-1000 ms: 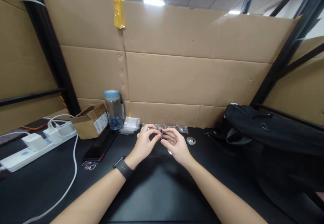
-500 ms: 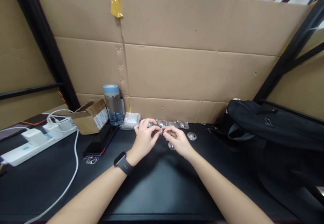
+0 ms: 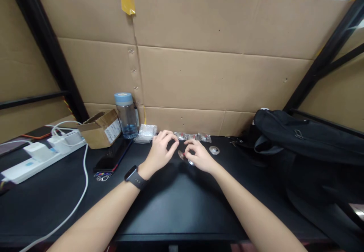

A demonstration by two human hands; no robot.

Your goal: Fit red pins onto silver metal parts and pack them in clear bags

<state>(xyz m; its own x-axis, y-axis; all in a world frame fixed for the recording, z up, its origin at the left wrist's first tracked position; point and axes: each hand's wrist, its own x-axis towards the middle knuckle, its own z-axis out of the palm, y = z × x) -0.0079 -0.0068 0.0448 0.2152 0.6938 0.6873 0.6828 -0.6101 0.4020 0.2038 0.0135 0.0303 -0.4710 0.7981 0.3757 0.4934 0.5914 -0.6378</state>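
Observation:
My left hand (image 3: 163,151), with a dark watch on the wrist, hovers over the table, thumb and index tips brought together in a pinch; whatever they hold, if anything, is too small to make out. Facing it, my right hand (image 3: 200,156) pinches a small round disc with a red part (image 3: 181,155), which tilts at its fingertips. Partly behind the right hand is a shiny round piece (image 3: 191,162). To the right of that hand a silver ring-like disc (image 3: 214,150) lies flat. Several small clear packets with red bits (image 3: 192,137) line the back behind my hands.
Left of my hands are clear plastic bags (image 3: 147,131), a blue-lidded bottle (image 3: 126,115), an opened cardboard box (image 3: 101,130), a black phone-like slab (image 3: 112,159) and a white power strip (image 3: 42,157) with a trailing cable. A black backpack (image 3: 298,142) occupies the right. Cardboard walls the back.
My hands, which met at a small thing, have drawn apart. The disc with the red part now stays with the right hand, and the left has moved slightly left.

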